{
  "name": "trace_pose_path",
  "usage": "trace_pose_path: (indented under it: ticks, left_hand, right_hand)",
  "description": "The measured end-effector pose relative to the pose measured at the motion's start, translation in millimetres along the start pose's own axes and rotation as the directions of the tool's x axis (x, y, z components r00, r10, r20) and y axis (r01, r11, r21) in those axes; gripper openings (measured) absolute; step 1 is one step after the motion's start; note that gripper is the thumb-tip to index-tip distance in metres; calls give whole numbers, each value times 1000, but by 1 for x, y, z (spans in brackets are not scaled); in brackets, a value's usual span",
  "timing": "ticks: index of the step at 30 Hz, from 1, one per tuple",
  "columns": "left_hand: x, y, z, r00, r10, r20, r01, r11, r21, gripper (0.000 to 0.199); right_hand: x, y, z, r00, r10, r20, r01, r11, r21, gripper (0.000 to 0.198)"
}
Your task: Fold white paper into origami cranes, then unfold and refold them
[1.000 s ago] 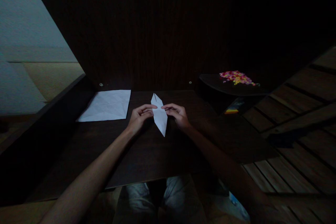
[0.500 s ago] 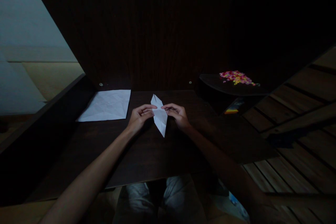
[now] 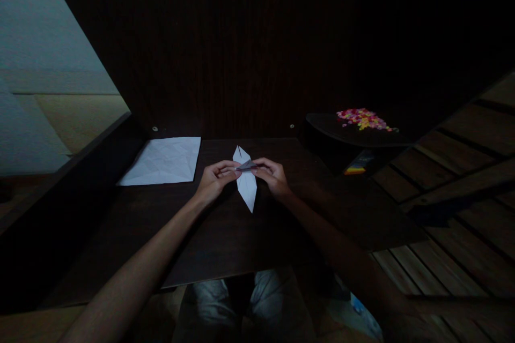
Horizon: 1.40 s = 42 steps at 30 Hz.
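Note:
A folded piece of white paper, long and diamond-shaped, lies between my hands over the dark desk. Its far point has a slit down the middle, and a small triangular flap stands up across its centre, shaded grey. My left hand pinches the flap's left end between thumb and fingers. On the other side, my right hand grips the flap's right end the same way. Both thumbs are on the near side of the flap.
A creased white sheet rests on the desk at the left. Several small pink, red and yellow pieces are heaped on a corner shelf at the right. A raised side board borders the desk's left.
The paper's middle flap, lying flat before, now stands raised between my fingertips, showing a grey shaded face. Both hands stay in nearly the same place.

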<state>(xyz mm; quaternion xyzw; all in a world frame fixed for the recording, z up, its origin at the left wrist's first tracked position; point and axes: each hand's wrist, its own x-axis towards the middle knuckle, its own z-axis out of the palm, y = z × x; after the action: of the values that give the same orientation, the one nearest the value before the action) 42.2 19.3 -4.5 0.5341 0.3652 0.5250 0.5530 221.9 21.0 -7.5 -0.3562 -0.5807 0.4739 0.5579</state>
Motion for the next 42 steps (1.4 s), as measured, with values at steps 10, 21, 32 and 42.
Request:
trace_pose_path:
  ticks: [10,21,32,42]
  left_hand:
    - [-1,2,3,999,-29,-27,30,998,47,37]
    - [-2,7,6,998,1,56,-5,997,81,31]
    - [-3,1,7,999,2,38,-3,1000,22,72]
    - [-2,1,5,995,68,78,-86,963,257,33]
  right_hand:
    - [0,-2,1,997,-62,-53,57,994,-98,20]
    - [2,6,4,991,-62,-119,50,994,-98,27]
    - [3,7,3,993,-69,-94,65,997,-50,32]
    - [2,5,5,999,-29,-40,28,999,-18,36]
